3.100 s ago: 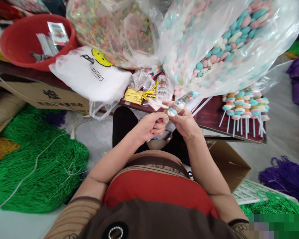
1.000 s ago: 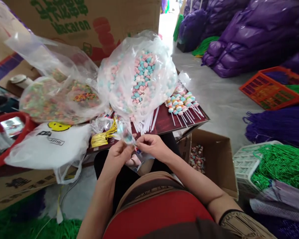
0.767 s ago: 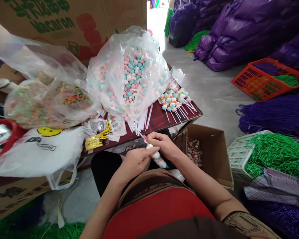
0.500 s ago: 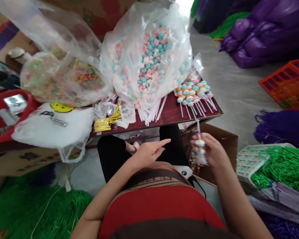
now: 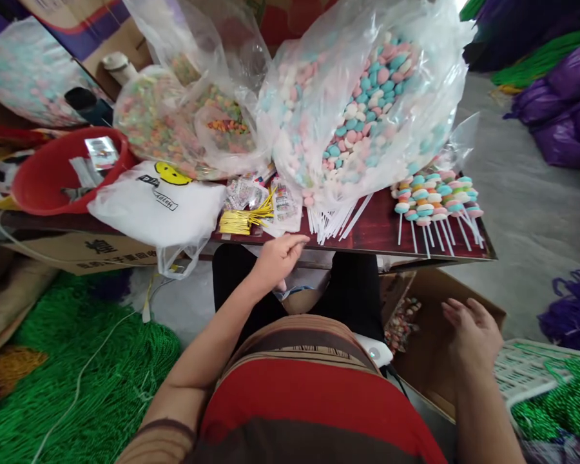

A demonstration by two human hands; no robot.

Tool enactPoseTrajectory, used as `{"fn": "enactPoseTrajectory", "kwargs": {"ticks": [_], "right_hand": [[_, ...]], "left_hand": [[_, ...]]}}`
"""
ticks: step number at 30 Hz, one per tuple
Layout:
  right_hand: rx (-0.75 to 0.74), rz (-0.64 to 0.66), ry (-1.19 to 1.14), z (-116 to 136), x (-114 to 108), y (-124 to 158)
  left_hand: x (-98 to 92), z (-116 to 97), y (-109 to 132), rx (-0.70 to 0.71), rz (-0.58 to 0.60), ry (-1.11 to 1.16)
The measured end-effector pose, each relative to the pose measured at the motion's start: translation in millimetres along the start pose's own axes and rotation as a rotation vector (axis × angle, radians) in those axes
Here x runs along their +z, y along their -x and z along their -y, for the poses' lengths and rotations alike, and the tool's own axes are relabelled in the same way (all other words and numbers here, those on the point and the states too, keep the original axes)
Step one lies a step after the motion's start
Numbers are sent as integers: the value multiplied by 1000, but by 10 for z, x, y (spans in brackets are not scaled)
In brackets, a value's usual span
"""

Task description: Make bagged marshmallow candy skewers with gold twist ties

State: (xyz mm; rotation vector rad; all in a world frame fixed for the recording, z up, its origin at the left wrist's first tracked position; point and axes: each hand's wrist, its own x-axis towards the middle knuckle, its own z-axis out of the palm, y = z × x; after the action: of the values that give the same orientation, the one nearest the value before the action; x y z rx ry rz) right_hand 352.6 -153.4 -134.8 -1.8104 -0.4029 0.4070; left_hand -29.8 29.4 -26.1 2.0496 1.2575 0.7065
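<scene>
My left hand (image 5: pixel 276 256) reaches with fingers stretched out toward the front edge of the dark red table (image 5: pixel 381 232), close to a bundle of gold twist ties (image 5: pixel 241 219) and a fan of white sticks (image 5: pixel 333 222). It holds nothing. My right hand (image 5: pixel 468 325) hovers open and empty over a cardboard box (image 5: pixel 444 341) that holds wrapped candy skewers (image 5: pixel 401 322). Several finished candy skewers (image 5: pixel 435 200) lie on the right end of the table. A big clear bag of pink, blue and white candies (image 5: pixel 362 109) stands behind the sticks.
A second clear bag of mixed colourful candies (image 5: pixel 183 122) and a white smiley-face bag (image 5: pixel 159 206) sit at the left. A red basin (image 5: pixel 53 177) stands beyond them. Green cord heaps (image 5: pixel 77 361) cover the floor left; purple sacks (image 5: pixel 560 109) and a white crate (image 5: pixel 531 367) lie right.
My right hand carried the wrapped candy skewer down to the cardboard box and let it go. My left hand released it and moved up to the table edge.
</scene>
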Motion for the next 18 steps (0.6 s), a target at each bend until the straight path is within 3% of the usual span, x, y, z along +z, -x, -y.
{"fn": "enactPoseTrajectory", "kwargs": {"ticks": [2, 4, 8, 12, 18], "right_hand": [[-18, 41, -35, 230, 160, 146], [-112, 171, 15, 496, 348, 359], [-228, 395, 32, 869, 678, 787], [-288, 595, 73, 872, 809, 1008], [-238, 667, 46, 728, 845, 1089]], "left_hand": [[-75, 79, -215, -3, -124, -166], [-117, 144, -460, -69, -193, -374], [-87, 235, -840, -214, -166, -634], [-29, 305, -995, -268, -108, -675], [-72, 347, -1090, -311, -104, -640]]}}
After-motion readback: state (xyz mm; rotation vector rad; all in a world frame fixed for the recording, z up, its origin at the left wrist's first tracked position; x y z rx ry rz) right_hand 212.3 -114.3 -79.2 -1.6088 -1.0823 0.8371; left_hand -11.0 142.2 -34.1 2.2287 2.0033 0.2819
